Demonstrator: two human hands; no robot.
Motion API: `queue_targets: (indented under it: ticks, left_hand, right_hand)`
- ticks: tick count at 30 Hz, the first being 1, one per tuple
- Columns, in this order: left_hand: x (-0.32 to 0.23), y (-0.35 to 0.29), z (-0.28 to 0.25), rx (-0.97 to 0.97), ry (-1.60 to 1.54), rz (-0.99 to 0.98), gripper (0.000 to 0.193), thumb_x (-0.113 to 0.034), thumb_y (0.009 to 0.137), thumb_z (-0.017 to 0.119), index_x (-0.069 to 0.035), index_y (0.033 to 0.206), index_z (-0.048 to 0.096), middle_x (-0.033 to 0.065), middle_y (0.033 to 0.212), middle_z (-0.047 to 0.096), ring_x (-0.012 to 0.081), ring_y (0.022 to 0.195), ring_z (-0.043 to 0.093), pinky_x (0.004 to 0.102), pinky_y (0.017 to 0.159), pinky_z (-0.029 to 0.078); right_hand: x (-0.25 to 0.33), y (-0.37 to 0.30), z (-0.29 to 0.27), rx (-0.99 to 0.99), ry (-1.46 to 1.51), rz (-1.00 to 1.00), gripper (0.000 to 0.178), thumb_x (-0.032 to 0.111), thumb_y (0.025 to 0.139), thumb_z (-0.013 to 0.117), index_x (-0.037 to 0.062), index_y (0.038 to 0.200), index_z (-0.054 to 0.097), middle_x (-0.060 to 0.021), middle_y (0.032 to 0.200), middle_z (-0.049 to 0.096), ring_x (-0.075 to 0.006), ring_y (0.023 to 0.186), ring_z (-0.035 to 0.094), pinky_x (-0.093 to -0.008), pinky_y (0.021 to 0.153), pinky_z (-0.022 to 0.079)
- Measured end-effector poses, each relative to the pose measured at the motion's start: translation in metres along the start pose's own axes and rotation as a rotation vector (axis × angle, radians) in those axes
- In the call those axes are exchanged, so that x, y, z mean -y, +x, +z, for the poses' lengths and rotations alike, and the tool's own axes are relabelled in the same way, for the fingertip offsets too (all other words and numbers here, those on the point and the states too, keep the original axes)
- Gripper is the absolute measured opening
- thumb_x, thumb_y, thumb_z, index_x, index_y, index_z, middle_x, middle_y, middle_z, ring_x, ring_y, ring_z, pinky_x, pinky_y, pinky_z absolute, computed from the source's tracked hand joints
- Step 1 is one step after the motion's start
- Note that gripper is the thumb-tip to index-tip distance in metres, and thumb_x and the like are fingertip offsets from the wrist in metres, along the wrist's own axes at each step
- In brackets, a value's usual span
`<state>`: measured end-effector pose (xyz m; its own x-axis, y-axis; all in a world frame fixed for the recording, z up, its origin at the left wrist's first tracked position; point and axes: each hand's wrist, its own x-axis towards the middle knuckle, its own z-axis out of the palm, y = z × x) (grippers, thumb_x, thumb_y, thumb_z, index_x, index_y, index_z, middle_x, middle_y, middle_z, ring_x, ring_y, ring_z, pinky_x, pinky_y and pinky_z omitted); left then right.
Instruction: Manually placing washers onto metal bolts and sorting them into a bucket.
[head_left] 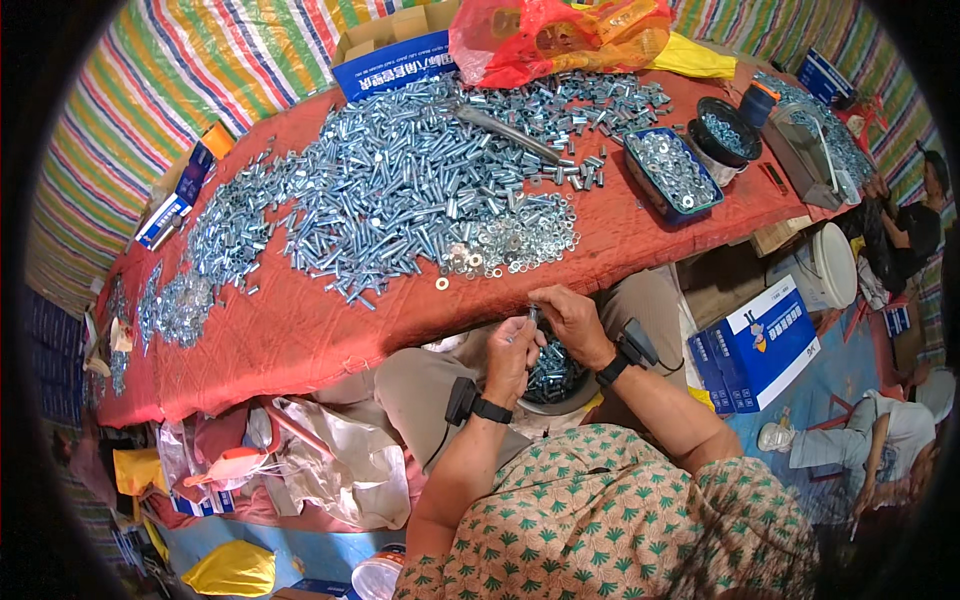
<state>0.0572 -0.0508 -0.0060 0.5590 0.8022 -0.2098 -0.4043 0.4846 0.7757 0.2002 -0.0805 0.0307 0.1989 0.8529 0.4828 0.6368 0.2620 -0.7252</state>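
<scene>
Nearest, in front of the red-covered table (400, 325), the person wears a tan shirt (600, 500) printed with green leaves. Both forearms reach forward toward the table's near edge, elbows bent and wide apart, with a black wristband on each wrist. The hands meet just before that edge. The left hand (510, 352) is turned inward, fingers curled, thumb and fingertips pinching a small bolt (534, 313). The right hand (570, 320) arches over from the other side with bent fingers, its fingertips at the bolt's upper end; whether they grip it I cannot tell.

The bolt is slim, dark grey and metallic, roughly upright, partly hidden by the fingers. Beneath the hands, short of the table's edge, a round bowl (560, 407) holds many bluish, shiny bolts.

On the table, toward its near edge, lies a spread of flat silver washers (520, 240), and past it a broad heap of zinc-bright bolts (390, 190). A grey metal bar (508, 134) rests on the heap. On the table's right part stand a blue basket (691, 212) full of washers and, just beside it, a black bowl (750, 148) of small metal parts. At the table's far edge are an open blue carton (395, 74) and a red plastic bag (550, 45). Striped sheeting (240, 50) hangs beyond the table.
</scene>
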Motion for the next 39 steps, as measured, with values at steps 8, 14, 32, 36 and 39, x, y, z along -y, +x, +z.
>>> queue_targets:
  ticks: [8, 14, 32, 36, 39]
  left_hand:
    - [0.008, 0.005, -0.004, -0.021, -0.083, 0.018, 0.015, -0.019, 0.095, 0.061, -0.004, 0.093, 0.057, 0.0051, 0.075, 0.061, 0.0052, 0.05, 0.044, 0.0175, 0.044, 0.032]
    - [0.002, 0.008, -0.004, -0.055, -0.042, 0.127, 0.012, -0.014, 0.096, 0.059, -0.002, 0.099, 0.056, 0.0078, 0.076, 0.062, 0.0051, 0.049, 0.044, 0.0169, 0.043, 0.032]
    - [0.006, 0.006, -0.005, -0.035, -0.002, 0.11, 0.013, -0.013, 0.095, 0.059, -0.002, 0.102, 0.055, 0.0084, 0.077, 0.063, 0.0048, 0.05, 0.043, 0.0165, 0.045, 0.033]
    - [0.002, 0.006, -0.001, -0.031, 0.0, 0.098, 0.014, -0.015, 0.096, 0.059, -0.002, 0.1, 0.057, 0.0074, 0.076, 0.063, 0.0044, 0.051, 0.044, 0.0165, 0.045, 0.033]
    - [0.005, 0.008, -0.005, -0.035, -0.006, 0.086, 0.016, -0.016, 0.096, 0.059, -0.001, 0.099, 0.058, 0.0069, 0.076, 0.062, 0.0039, 0.051, 0.043, 0.0164, 0.045, 0.033]
  right_hand:
    - [0.014, -0.021, 0.006, 0.062, -0.191, -0.17, 0.043, -0.005, 0.079, 0.056, 0.0, 0.122, 0.056, -0.0206, 0.118, 0.06, -0.0378, 0.109, 0.06, -0.0385, 0.089, 0.052]
    - [0.008, 0.021, -0.031, 0.012, -0.215, -0.202, 0.04, -0.008, 0.078, 0.052, -0.0009, 0.117, 0.057, -0.0205, 0.101, 0.063, -0.0372, 0.095, 0.062, -0.0415, 0.081, 0.051]
    - [-0.087, 0.11, -0.038, 0.059, -0.415, -0.073, 0.008, 0.001, 0.079, 0.063, 0.0012, 0.087, 0.06, -0.0143, 0.082, 0.058, -0.0341, 0.078, 0.06, -0.0404, 0.069, 0.047]
    - [-0.08, 0.096, -0.043, -0.135, -0.211, -0.051, 0.008, 0.0, 0.083, 0.062, 0.002, 0.09, 0.059, -0.0096, 0.082, 0.06, -0.023, 0.074, 0.061, -0.0327, 0.069, 0.049]
    - [-0.045, 0.069, -0.036, 0.097, 0.195, 0.194, 0.008, 0.0, 0.086, 0.063, 0.0014, 0.093, 0.06, -0.004, 0.086, 0.064, -0.0129, 0.079, 0.061, -0.0281, 0.072, 0.049]
